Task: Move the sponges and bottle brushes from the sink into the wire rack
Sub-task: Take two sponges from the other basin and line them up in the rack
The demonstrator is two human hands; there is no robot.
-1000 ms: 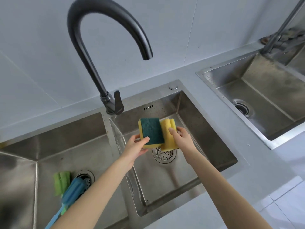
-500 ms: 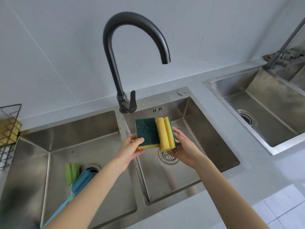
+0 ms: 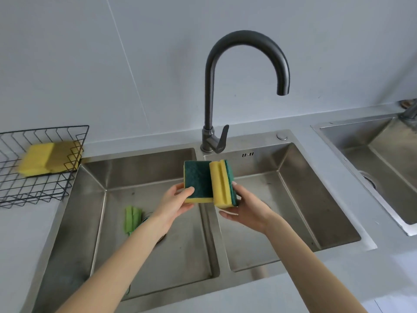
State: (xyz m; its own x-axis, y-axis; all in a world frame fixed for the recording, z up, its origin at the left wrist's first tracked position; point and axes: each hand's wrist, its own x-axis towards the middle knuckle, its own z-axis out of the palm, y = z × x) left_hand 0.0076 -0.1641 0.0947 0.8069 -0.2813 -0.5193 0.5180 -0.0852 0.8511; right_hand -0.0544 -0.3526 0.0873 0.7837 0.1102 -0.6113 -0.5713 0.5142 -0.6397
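Two yellow sponges with dark green scouring pads are held side by side above the divider of the double sink (image 3: 203,233). My left hand (image 3: 174,203) grips the left sponge (image 3: 197,180), green face toward me. In my right hand (image 3: 247,210) the right sponge (image 3: 222,184) stands on edge, yellow side showing. A black wire rack (image 3: 40,166) stands on the counter at the far left with yellow sponges (image 3: 48,158) in it. A green bottle brush (image 3: 132,219) lies in the left basin, its lower part hidden by my left forearm.
A tall black gooseneck faucet (image 3: 211,91) rises behind the sink divider, its spout over the right basin. A second steel sink (image 3: 383,163) sits at the far right. Grey counter (image 3: 293,292) runs along the front edge.
The view has swung left and the wire rack has come fully into sight. Both hands with their sponges have stayed together over the sink divider. My left forearm now hides the blue brush.
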